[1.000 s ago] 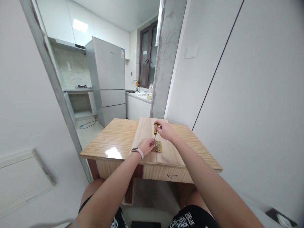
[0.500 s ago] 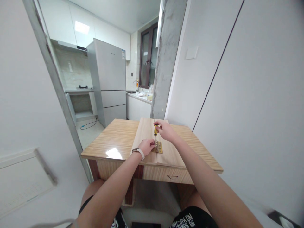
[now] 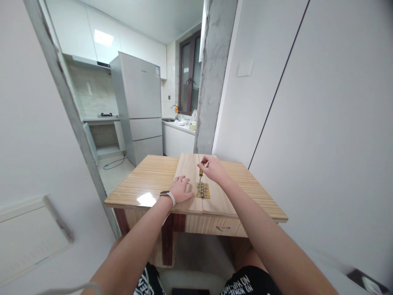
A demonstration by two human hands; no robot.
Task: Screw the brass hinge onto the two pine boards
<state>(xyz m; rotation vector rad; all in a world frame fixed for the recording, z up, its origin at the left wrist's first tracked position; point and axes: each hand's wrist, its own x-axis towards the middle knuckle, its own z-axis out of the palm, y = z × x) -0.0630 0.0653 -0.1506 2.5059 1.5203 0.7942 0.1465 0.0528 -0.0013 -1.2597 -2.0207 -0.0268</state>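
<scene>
My right hand (image 3: 211, 168) grips a yellow-and-black screwdriver (image 3: 201, 169) by its handle, nearly upright, its shaft pointing down. The tip meets the left leaf of a brass hinge (image 3: 206, 190). This hinge lies flat across the seam between two pale wooden boards (image 3: 187, 166), near their front end. Left of the hinge, my left hand (image 3: 180, 189), with a banded watch on the wrist, rests with fingers spread on the left board. Its thumb reaches close to the hinge's edge. Any screw under the tip is too small to make out.
The boards lie on a glossy wood-grain desk (image 3: 138, 176) with a handled drawer (image 3: 215, 226) below its front edge. White panels (image 3: 307, 123) rise on the right. Beyond the desk stand a grey fridge (image 3: 141, 90) and a kitchen counter (image 3: 176, 133) with a sink.
My left hand has let go near the screwdriver's tip, moved left and spread flat on the board. My right hand still holds the screwdriver over the hinge.
</scene>
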